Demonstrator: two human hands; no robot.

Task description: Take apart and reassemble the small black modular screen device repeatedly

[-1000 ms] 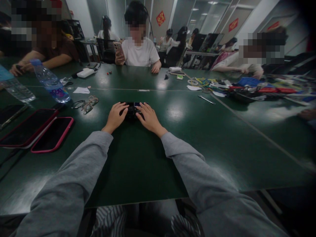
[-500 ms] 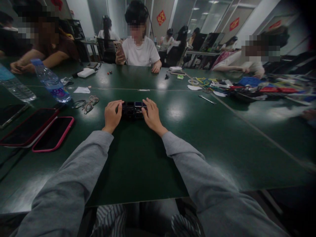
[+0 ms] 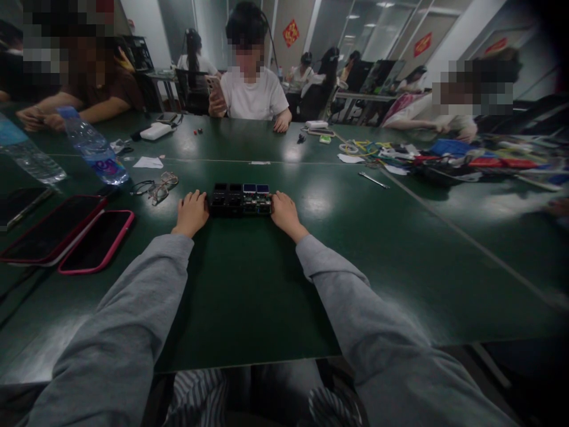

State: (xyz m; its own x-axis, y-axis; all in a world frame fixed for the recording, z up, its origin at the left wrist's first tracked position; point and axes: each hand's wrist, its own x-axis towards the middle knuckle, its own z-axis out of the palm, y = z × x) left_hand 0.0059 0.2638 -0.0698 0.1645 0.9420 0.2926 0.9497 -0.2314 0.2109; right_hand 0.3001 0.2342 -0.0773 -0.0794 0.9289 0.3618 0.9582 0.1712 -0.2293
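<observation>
In the head view, a row of small black electronic devices sits on the green table in front of me, several side by side in two lines. Those on the right show bare green circuit boards and little dark screens. My left hand presses against the row's left end, its fingers bent and close together. At the right end, my right hand is closed in the same way, so the row is clasped between both hands. The fingertips are partly hidden against the devices.
To the left lie phones in red cases, glasses and a water bottle. A wrench and a heap of cables and tools are on the right. Across the table a person holds a phone.
My hands have moved from over the top of the devices outward to the row's two ends. More of the devices now shows between them.
</observation>
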